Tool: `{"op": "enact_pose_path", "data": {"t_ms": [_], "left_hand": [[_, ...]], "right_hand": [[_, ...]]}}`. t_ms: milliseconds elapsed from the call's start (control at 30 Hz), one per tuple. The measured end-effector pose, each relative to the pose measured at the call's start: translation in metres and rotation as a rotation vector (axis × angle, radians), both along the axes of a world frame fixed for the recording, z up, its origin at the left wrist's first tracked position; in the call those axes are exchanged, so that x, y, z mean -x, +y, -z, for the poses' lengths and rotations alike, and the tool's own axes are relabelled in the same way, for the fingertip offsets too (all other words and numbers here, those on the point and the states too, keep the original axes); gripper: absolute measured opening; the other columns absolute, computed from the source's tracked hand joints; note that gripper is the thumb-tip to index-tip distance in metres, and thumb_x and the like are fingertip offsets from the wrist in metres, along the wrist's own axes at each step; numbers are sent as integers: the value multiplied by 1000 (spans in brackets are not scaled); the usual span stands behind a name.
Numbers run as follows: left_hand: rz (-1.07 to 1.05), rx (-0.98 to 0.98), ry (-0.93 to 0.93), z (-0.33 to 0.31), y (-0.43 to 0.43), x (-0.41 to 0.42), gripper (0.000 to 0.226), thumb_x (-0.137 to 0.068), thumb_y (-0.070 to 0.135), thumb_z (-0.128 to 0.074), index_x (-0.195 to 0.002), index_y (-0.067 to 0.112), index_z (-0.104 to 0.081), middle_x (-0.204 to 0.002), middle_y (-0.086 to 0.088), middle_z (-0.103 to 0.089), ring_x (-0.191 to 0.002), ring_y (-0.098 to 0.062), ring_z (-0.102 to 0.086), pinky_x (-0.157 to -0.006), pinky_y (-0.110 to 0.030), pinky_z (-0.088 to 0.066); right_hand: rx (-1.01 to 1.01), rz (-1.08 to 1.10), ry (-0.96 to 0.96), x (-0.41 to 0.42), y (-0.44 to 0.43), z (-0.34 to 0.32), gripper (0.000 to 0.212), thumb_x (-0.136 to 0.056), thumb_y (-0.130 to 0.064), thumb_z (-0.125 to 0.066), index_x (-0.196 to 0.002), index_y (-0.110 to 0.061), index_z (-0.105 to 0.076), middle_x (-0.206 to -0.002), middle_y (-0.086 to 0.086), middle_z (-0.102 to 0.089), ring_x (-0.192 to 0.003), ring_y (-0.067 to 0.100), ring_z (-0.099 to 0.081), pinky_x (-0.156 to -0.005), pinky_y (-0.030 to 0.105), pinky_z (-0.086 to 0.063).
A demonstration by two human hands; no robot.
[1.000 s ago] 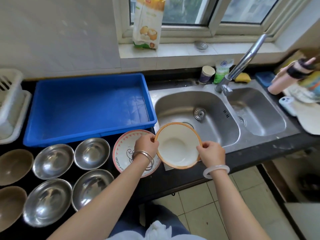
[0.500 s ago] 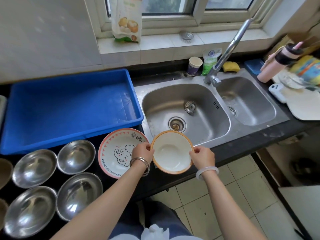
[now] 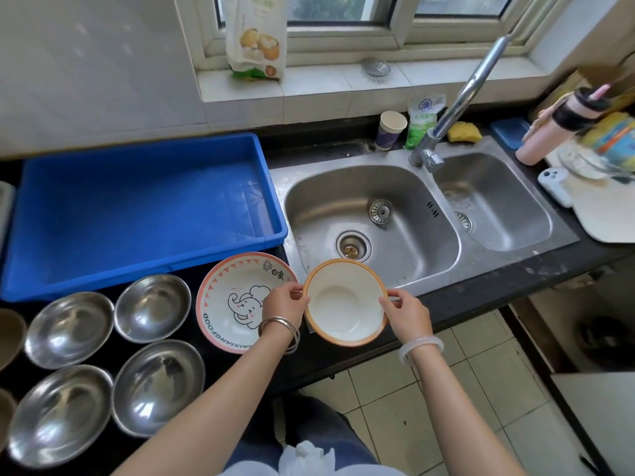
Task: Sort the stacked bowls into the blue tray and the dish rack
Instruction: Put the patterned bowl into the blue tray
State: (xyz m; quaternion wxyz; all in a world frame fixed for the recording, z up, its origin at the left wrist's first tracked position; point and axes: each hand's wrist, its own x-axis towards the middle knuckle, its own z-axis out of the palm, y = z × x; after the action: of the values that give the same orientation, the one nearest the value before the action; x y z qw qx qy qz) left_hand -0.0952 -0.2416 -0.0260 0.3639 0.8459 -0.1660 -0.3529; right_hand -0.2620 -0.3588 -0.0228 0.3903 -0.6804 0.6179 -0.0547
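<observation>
With our left hand (image 3: 285,304) and right hand (image 3: 407,312) pinching opposite rims of the orange-rimmed bowl (image 3: 345,304) above the desk edge beside the sink (image 3: 372,214), we should keep it level and swing left into the blue tray (image 3: 137,207).

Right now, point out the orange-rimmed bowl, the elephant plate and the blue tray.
orange-rimmed bowl (image 3: 344,305): head view, white inner base.
elephant plate (image 3: 237,297): head view, on its cartoon elephant print.
blue tray (image 3: 137,214): head view, bare blue floor.
</observation>
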Motion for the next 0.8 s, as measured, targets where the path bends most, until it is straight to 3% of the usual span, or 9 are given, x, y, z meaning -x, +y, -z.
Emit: {"op": "enact_pose_path", "data": {"t_ms": [167, 333, 400, 500, 567, 633, 700, 800], "left_hand": [[-98, 62, 6, -7, 16, -16, 32, -84, 18, -63, -116, 14, -63, -114, -4, -67, -102, -20, -62, -88, -30, -48], [-240, 40, -69, -13, 46, -39, 35, -86, 18, -61, -120, 13, -60, -124, -6, -62, -110, -21, -59, -85, -28, -46], [-281, -18, -119, -14, 59, -47, 37, -86, 18, -61, -122, 14, -58, -128, -8, -58, -111, -23, -58, -84, -30, -46], [-340, -71, -153, -14, 77, -56, 42, -85, 17, -62, -126, 11, -55, -131, -13, -51, -116, -27, -52, -97, -34, -41], [-353, -87, -127, -12, 84, -57, 43, -84, 14, -61, -126, 10, -54, -127, -15, -54, -112, -28, -55, -96, -36, -44], [-365, -91, -84, -9, 87, -57, 38, -83, 12, -61, -121, 9, -55, -120, -15, -59, -107, -29, -58, -92, -38, -49], [-413, -92, -43, -6, 88, -58, 33, -83, 11, -60, -115, 6, -54, -116, -15, -62, -107, -31, -59, -90, -40, -49], [-453, -90, 14, -2, 88, -60, 25, -85, 8, -57, -110, 4, -57, -111, -15, -65, -102, -32, -61, -85, -39, -50]], "right_hand": [[139, -79, -46, -20, -4, -21, 31, -93, -32, -52, -117, -15, -59, -113, 3, -67, -102, 21, -60, -86, 34, -47], [211, -367, -82, -85, 8, -26, 31, -94, -32, -48, -117, -16, -61, -114, 1, -68, -105, 18, -61, -86, 30, -45], [177, -489, -15, -115, 15, -20, 36, -94, -34, -45, -123, -16, -58, -118, 2, -67, -106, 19, -62, -84, 29, -45], [160, -685, 169, -148, 20, -11, 43, -95, -37, -41, -132, -15, -50, -126, 7, -62, -114, 24, -58, -94, 35, -43], [191, -807, 308, -163, 18, -7, 43, -96, -37, -39, -131, -15, -50, -122, 9, -64, -112, 26, -58, -97, 37, -43], [146, -869, 344, -174, 15, -3, 37, -95, -34, -41, -123, -15, -57, -112, 9, -68, -99, 25, -62, -82, 33, -48], [104, -920, 359, -182, 13, 1, 30, -94, -28, -45, -113, -14, -63, -102, 8, -69, -83, 23, -59, -68, 28, -42], [108, -969, 374, -190, 13, 5, 23, -92, -21, -47, -105, -14, -65, -96, 8, -68, -75, 21, -54, -65, 28, -39]]}}
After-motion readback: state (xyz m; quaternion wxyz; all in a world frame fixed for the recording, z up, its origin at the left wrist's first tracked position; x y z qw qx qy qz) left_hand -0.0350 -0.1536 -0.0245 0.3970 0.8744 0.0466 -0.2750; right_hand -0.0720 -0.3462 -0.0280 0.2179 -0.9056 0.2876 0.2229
